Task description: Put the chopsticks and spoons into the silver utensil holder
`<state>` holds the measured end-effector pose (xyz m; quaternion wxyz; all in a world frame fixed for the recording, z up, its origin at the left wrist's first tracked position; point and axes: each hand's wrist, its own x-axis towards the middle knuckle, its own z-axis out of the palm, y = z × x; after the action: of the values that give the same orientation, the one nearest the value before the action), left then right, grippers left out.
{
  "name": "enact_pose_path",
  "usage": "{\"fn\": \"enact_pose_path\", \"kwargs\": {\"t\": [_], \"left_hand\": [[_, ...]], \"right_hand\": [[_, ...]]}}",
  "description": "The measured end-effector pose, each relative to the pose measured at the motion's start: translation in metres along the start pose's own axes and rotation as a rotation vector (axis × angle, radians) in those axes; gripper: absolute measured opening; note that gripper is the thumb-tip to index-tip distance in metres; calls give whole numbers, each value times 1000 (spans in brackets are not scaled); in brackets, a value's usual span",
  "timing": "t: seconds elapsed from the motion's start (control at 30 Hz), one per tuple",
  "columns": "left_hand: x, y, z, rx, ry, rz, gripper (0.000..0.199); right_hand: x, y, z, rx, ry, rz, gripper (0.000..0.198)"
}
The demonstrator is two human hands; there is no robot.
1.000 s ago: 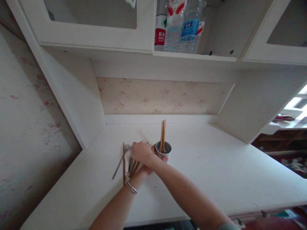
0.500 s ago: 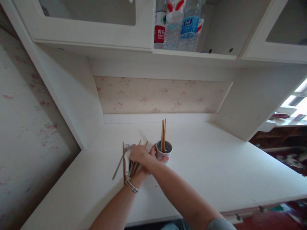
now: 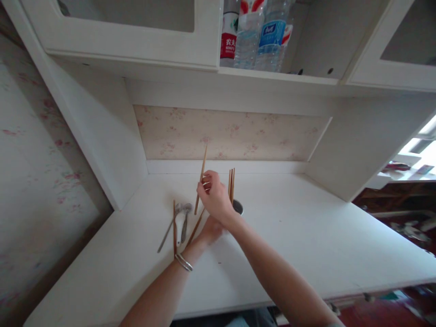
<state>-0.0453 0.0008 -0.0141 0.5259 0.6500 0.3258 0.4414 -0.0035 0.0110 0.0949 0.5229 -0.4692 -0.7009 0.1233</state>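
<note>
The right hand (image 3: 215, 195) grips a tilted chopstick (image 3: 203, 163) in its fingers above the tabletop (image 3: 289, 245), left of the cup (image 3: 239, 208); the left hand (image 3: 211, 229) is near the cup, fingers hidden, grip unclear

A slender wooden chopstick (image 3: 203, 164) is held aslant above the white worktop (image 3: 289, 254). To its right, a dark-mouthed cup (image 3: 240, 207), partly hidden, holds three similar sticks (image 3: 232, 181), nearly upright and bunched together.
</note>
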Motion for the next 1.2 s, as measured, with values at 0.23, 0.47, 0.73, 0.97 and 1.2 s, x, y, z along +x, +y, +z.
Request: {"fn": "enact_pose_path", "kwargs": {"t": [0.23,0.47,0.73,0.97,1.2], "left_hand": [[-1,-4,2,-211,-2,-23,72],[-3,-2,2,-248,-9,-42,74],[-1,-4,4,-246,18,-64,77],[1,-9,4,-231,19,-50,74],[1,-8,4,-219,6,-38,73]], "right_hand": [[6,35,-71,357,262,215,33],[-11,73,-97,276,217,397,38],[-32,98,-78,92,107,386,39],[-42,105,-70,-20,88,397,35],[-45,107,-65,-20,81,412,33]]}}
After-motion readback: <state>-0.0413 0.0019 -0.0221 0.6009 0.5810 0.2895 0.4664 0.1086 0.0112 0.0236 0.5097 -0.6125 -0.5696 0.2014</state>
